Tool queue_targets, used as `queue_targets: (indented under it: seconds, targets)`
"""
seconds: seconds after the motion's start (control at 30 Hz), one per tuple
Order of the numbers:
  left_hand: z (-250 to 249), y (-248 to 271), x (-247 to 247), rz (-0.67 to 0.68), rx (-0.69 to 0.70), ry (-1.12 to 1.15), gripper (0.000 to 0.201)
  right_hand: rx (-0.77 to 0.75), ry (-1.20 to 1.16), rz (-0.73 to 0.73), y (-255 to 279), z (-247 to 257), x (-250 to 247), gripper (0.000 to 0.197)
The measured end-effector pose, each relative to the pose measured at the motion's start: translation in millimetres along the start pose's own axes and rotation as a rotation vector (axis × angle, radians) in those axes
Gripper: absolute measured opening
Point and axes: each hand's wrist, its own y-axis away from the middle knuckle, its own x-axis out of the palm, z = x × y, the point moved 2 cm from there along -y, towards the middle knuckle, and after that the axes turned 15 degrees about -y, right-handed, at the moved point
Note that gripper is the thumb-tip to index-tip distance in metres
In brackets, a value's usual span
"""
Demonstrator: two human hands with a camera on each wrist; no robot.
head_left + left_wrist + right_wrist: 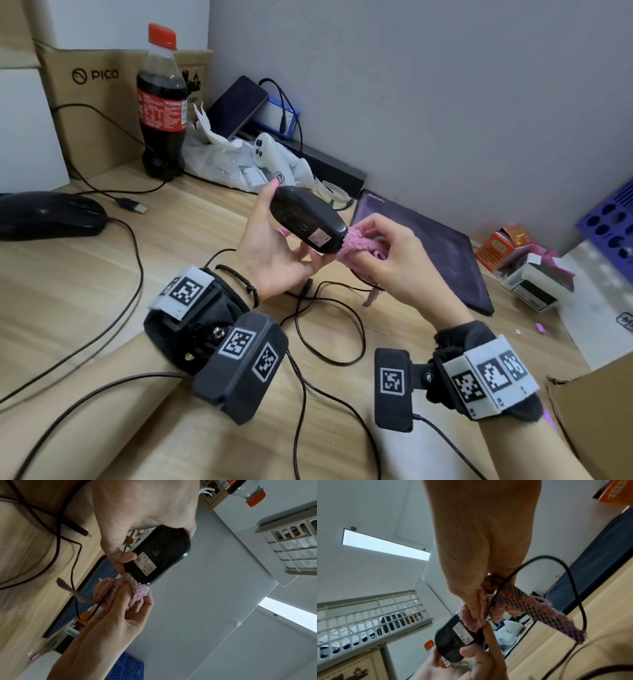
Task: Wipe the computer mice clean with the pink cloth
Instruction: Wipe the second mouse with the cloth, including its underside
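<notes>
My left hand (pixel 274 250) grips a black wired mouse (pixel 306 219) above the desk, its underside with a white label turned up. In the left wrist view the same mouse (pixel 159 555) sits between thumb and fingers. My right hand (pixel 383 253) pinches the pink cloth (pixel 356 245) bunched around its fingers and presses it against the mouse's near end. The cloth (pixel 477 616) wraps the fingertips and a woven tail hangs down. A second black mouse (pixel 48 214) lies on the desk at the far left.
A cola bottle (pixel 161 102) and a PICO carton (pixel 92 99) stand at the back left. A dark laptop (pixel 428 246) lies by the wall, small boxes (pixel 520 263) to its right. Black cables (pixel 325 315) loop across the wooden desk (pixel 68 294). A cardboard box corner (pixel 596 421) is near right.
</notes>
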Motion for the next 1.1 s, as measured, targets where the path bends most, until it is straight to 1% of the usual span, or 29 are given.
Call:
queue_targets:
  seconds: [0.1, 0.17, 0.23, 0.3, 0.37, 0.43, 0.5, 0.6, 0.7, 0.77, 0.83, 0.87, 0.93, 1.0, 1.1]
  targets:
    - [-1.3, -2.2, 0.1, -0.024, 0.063, -0.053, 0.083, -0.034, -0.082, -0.043, -3.9, 13.0, -6.4, 0.01]
    - [-1.1, -4.7, -0.6, -0.045, 0.107, -0.134, 0.085, -0.085, -0.101, -0.064, -10.5, 28.6, -5.7, 0.008]
    - [0.1, -5.2, -0.5, -0.034, 0.129, -0.226, 0.086, -0.14, -0.119, -0.064, -20.2, 45.3, 0.6, 0.008]
    - [0.4, -3.1, 0.5, 0.011, 0.139, -0.266, 0.077, -0.176, -0.127, -0.062, -31.3, 56.9, 9.7, 0.008]
    - [-2.5, -0.7, 0.6, 0.041, 0.173, -0.258, 0.069, -0.179, -0.107, -0.04, -38.4, 61.2, 18.7, 0.009]
    - [-6.9, 1.9, 0.9, 0.047, 0.214, -0.241, 0.069, -0.167, -0.081, -0.054, -40.1, 56.1, 21.0, 0.011]
    - [-10.6, 4.5, 1.3, 0.049, 0.242, -0.21, 0.072, -0.14, -0.117, -0.086, -35.8, 47.4, 16.9, 0.008]
    - [-11.6, 4.9, 0.5, 0.058, 0.237, -0.188, 0.072, -0.085, -0.152, -0.072, -23.4, 31.1, 9.6, 0.008]
    - [-9.8, 4.2, 0.9, 0.046, 0.221, -0.177, 0.059, -0.054, -0.142, -0.059, -12.2, 15.8, 4.5, 0.007]
    - [-10.0, 5.1, 1.8, 0.044, 0.218, -0.159, 0.055, -0.028, -0.159, -0.06, -7.3, 5.2, 1.3, 0.013]
    - [-11.2, 7.9, 4.0, 0.062, 0.22, -0.128, 0.06, -0.018, -0.118, -0.054, -2.2, -3.1, 1.7, 0.018]
    - [-11.6, 9.2, 5.4, 0.074, 0.221, -0.117, 0.066, -0.018, -0.111, -0.065, -0.1, -6.0, 3.1, 0.017]
    - [-12.3, 11.7, 8.1, 0.096, 0.233, -0.12, 0.075, -0.031, -0.167, -0.113, 1.8, -8.3, 4.9, 0.014]
    - [-13.2, 12.2, 8.7, 0.11, 0.242, -0.109, 0.078, -0.049, -0.215, -0.135, 0.7, -5.6, 5.0, 0.012]
    - [-13.8, 9.9, 5.8, 0.106, 0.238, -0.108, 0.078, -0.089, -0.237, -0.116, -2.0, 6.1, 1.0, 0.011]
